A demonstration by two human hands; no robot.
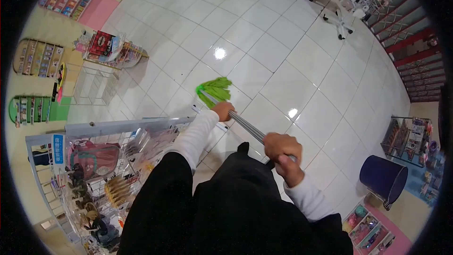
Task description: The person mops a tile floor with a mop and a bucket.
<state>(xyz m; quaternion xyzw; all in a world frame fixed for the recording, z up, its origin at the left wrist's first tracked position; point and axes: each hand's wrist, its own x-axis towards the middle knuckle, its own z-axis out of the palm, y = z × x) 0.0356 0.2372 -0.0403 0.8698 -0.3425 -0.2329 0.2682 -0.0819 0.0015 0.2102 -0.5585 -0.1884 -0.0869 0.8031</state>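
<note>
Both of my hands grip the grey handle of a mop (217, 89), whose bright green strands lie on the white tiled floor ahead of me. My left hand (223, 111) is wrapped round the lower part of the handle, close to the mop head. Higher up, near the handle's end, my right hand (283, 155) is closed around it. The handle slants from the green head up and right toward my body.
A wire display rack (137, 127) with hanging goods stands close on my left. Further left is a white wire stand (96, 87). A dark blue bin (383, 175) stands at right, below a wire basket rack (406, 139). A wheeled base (339, 26) is at far right.
</note>
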